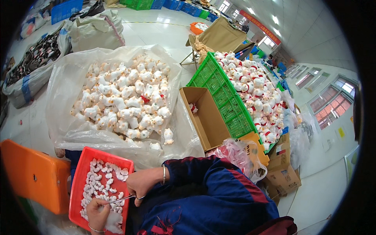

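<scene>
On my lap side sits a red tray (129, 166) with many small curled white plush pieces (94, 182) in it. My right hand (140, 182) is closed on the loops of a slim scissor-handled metal tool (124, 198), forceps or scissors. The tool's tip reaches over the tray to my left hand (98, 213). That hand's fingers are pinched on a small white plush piece at the tip, mostly hidden by them. Beside it in the tray's near corner lies a clump of white stuffing (114, 221).
Ahead, a clear plastic sheet (62, 102) holds a heap of white plush toys (121, 102). To its right stand a cardboard box (213, 125) and a green crate (223, 96) of toys with red scarves (254, 88). An orange stool (39, 176) is at left.
</scene>
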Available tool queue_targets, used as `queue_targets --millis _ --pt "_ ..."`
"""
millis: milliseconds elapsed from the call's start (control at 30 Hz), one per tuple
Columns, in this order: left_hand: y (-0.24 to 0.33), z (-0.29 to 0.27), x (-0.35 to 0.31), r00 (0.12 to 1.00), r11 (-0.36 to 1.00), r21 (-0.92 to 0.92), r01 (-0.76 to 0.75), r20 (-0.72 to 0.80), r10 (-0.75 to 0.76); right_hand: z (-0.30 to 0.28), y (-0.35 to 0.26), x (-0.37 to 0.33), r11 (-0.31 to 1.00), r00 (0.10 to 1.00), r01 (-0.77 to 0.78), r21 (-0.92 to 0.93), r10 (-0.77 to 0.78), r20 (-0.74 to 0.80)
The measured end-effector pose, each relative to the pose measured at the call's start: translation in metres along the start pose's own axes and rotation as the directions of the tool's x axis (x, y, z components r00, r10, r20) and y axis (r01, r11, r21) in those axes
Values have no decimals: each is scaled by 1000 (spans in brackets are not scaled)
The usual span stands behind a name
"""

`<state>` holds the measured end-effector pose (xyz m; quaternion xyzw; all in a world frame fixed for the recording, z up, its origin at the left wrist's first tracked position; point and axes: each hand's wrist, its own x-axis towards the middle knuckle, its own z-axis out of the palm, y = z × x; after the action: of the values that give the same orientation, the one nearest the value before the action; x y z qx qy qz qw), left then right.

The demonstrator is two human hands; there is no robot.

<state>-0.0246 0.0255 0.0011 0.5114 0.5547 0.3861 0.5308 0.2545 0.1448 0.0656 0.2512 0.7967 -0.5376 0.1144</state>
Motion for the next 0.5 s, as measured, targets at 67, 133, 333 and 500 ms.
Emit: queue_targets --millis 67,133,333,500 --pt "-3 0 1 999 998 -38 51 1 -51 6 3 6 1000 1000 -20 13 20 6" --pt "6 -1 3 996 993 -71 91 9 -91 12 5 8 1000 1000 -28 0 28 -8" --pt "26 21 8 963 818 542 -191 -60 264 13 6 5 999 998 -37 -2 37 -56" --pt "-9 -19 4 951 917 365 -160 -193 243 4 16 -12 991 993 -115 66 115 -2"
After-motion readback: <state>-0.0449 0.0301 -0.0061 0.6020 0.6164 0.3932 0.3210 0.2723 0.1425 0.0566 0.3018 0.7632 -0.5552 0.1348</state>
